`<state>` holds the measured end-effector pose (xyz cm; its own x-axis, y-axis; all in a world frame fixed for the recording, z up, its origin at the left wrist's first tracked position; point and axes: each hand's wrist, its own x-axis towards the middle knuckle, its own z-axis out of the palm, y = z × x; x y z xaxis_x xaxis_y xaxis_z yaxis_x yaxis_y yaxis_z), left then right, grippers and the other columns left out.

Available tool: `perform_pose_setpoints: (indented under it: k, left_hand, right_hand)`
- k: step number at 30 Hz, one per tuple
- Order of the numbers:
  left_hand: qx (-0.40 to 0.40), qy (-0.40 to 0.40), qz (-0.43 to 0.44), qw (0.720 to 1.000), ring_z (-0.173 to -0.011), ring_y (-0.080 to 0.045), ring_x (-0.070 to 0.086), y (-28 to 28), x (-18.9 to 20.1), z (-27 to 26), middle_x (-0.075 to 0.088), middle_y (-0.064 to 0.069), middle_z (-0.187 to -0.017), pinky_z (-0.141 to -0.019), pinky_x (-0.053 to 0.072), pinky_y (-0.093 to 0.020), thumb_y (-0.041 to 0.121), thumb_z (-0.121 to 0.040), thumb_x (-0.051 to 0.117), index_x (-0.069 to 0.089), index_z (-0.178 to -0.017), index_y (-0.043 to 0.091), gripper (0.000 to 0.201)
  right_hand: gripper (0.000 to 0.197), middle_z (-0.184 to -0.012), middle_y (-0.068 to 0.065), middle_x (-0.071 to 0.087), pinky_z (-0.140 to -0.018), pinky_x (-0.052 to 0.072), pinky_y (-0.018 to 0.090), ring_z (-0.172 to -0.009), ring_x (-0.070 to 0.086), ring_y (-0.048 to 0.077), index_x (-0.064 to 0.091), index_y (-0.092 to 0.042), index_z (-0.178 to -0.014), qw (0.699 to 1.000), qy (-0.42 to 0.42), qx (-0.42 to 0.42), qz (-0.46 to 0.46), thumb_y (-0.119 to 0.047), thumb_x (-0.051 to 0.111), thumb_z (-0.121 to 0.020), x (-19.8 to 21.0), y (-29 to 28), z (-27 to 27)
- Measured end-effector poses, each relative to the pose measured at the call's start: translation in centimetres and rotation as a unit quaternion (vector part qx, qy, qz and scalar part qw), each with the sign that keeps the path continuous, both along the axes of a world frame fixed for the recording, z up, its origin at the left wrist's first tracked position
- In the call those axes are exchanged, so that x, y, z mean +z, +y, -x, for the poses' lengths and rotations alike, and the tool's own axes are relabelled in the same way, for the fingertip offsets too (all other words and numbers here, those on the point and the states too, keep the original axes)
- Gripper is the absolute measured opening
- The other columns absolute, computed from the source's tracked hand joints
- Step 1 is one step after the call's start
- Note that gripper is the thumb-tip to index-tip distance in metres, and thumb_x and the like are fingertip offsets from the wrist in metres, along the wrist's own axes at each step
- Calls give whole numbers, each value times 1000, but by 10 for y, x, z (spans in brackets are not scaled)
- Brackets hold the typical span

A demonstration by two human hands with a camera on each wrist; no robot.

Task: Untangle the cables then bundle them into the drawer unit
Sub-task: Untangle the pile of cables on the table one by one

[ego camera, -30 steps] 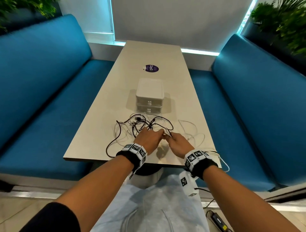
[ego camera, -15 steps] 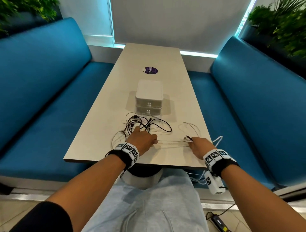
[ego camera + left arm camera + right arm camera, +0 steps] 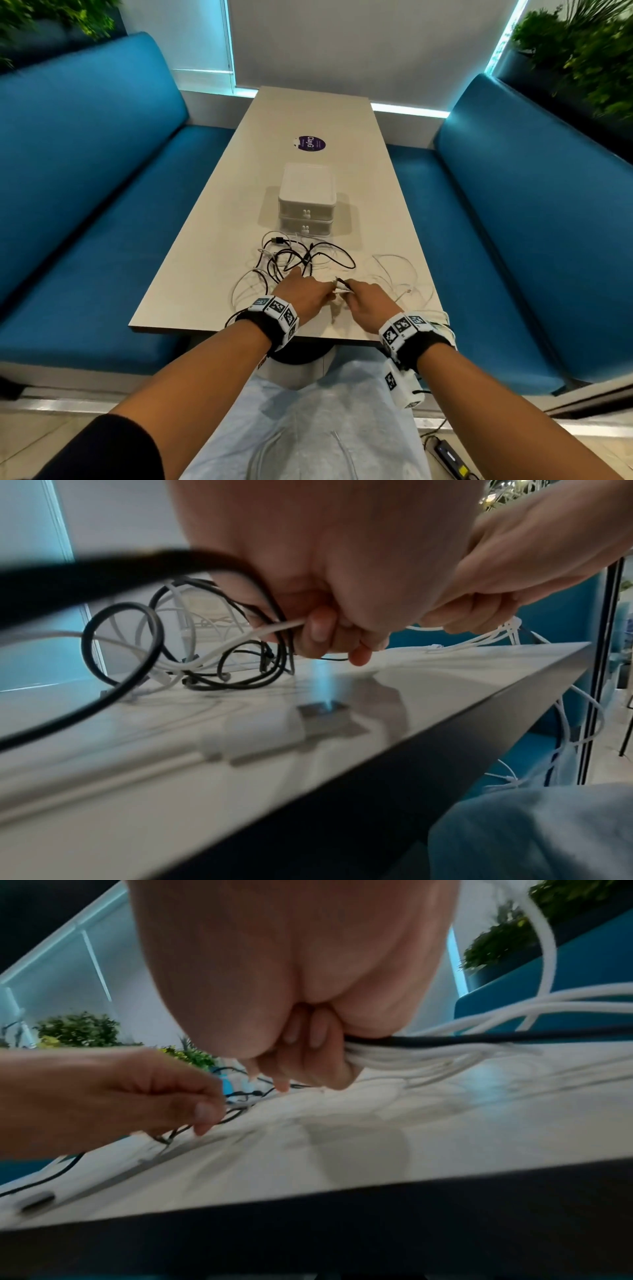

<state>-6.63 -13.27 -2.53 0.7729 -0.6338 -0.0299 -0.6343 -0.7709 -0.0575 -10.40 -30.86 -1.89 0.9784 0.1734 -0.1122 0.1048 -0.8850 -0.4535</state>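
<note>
Booth seating in blue flanks one pale table (image 3: pixel 205 246), where we list the contents from the centre outward. Item one: tangled cables (image 3: pixel 294 260), black and white, heaped on the near half of the table just before our hands. Our left hand (image 3: pixel 303 296) has its fingers curled round a white cable (image 3: pixel 240 639) and black strands beside it; the left wrist view shows the pinch plainly. Our right hand (image 3: pixel 368 301) is closed on a bunch of white cable loops (image 3: pixel 428 1053) with one black strand among them, seen in the right wrist view. Both hands sit close together, nearly touching, low over the table near its front edge. More white loops (image 3: pixel 397 274) lie to the right of the hands and some trail off the table edge. Item two: white drawer unit (image 3: pixel 306 198), two drawers stacked, both shut, standing just beyond the cable heap. Item three: purple round sticker (image 3: pixel 310 143), farther along the table. Beyond: blue benches (image 3: pixel 85 154) on both sides, green plants (image 3: pixel 589 51) in the upper corners.
</note>
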Motion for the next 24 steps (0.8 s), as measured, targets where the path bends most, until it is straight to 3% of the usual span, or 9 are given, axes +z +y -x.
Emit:
perform_pose_setpoints:
  k: [7, 11, 15, 19, 21, 24]
  left_hand:
    - [14, 63, 47, 997, -82, -25, 64, 11, -1, -9, 69, 4, -87, -86, 26, -38, 33, -105, 39, 52, -94, 26, 18]
    - [16, 76, 49, 996, -92, -23, 62, 28, -1, -14, 70, 5, -99, -82, 21, -34, 35, -105, 41, 59, -100, 23, 23]
    - [39, 103, 46, 993, -88, -28, 61, 32, -11, -13, 67, -3, -89, -86, 27, -37, 41, -105, 35, 56, -95, 25, 29]
    - [55, 104, 54, 992, -85, -30, 59, 36, -8, -10, 63, -4, -83, -86, 31, -36, 42, -105, 36, 57, -99, 22, 30]
    - [56, 94, 42, 993, -80, -29, 55, 33, -4, -9, 63, -5, -83, -84, 32, -36, 41, -106, 34, 57, -100, 22, 31]
    - [57, 86, 15, 995, -78, -28, 55, 27, -1, -7, 59, 0, -78, -90, 28, -36, 38, -107, 31, 57, -100, 24, 30]
  right_hand:
    - [22, -107, 15, 69, -80, 48, 37, -96, 62, 33, 60, -13, -110, 999, 34, -14, 17, -22, 43, -99, -3, -1, -8]
    - [26, -106, 18, 67, -79, 48, 37, -97, 62, 36, 61, -10, -114, 995, 54, -69, 56, -26, 46, -100, -2, -26, -11]
    - [24, -104, 17, 68, -75, 47, 33, -93, 63, 34, 61, -11, -111, 985, 59, -132, 92, -26, 45, -101, -7, -51, -10]
    - [28, -108, 20, 66, -79, 46, 35, -99, 62, 37, 60, -6, -111, 974, 53, -200, 97, -25, 42, -101, -5, -68, -8]
    - [27, -105, 19, 67, -77, 45, 35, -96, 62, 37, 59, -6, -109, 973, 27, -204, 100, -26, 41, -102, -2, -65, -8]
    - [29, -98, 17, 67, -70, 46, 35, -88, 64, 36, 55, -12, -117, 976, -19, -197, 88, -30, 37, -103, 0, -46, -8]
